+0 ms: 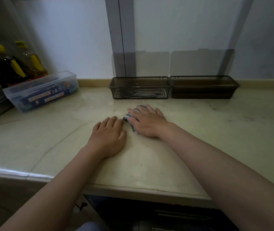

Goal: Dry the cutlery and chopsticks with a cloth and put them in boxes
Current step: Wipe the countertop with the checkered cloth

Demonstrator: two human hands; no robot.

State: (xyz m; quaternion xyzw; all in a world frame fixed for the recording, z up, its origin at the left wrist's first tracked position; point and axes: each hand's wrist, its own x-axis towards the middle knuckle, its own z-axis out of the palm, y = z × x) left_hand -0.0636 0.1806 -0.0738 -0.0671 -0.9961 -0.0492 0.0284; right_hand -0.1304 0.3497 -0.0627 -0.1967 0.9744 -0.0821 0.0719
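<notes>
Pale marble counter [199, 130], dim light. Cloth [127, 116]: blue-and-white checked, bunched small, lying on the counter just above frame centre. Right hand [147, 121] lies flat on top of it, palm down, fingers spread and straight, pressing and not clutching; only the cloth's left edge shows past the fingers. Left hand [107, 137] sits just left of it, palm down on bare stone, fingers straight, holding nothing. Its fingertips are just beside the cloth; whether they touch it I cannot tell. Upper middle of the frame: two dark see-through boxes side by side against the wall, lids [151, 64] tipped up behind them. Left box [149, 77] holds cutlery [133, 94], with fork tines and metal handles visible through its front. Right box [204, 76] shows a dark band along the bottom; chopsticks possibly, too murky to confirm. All the cutlery I can find in view is inside the left box, and neither hand has hold of a piece. Judgement: drying and boxing look done or very nearly so. Left to do, probably: lower both lids and put the cloth away. Upper left: clear tub [41, 92] and bottles [18, 64], not involved.
</notes>
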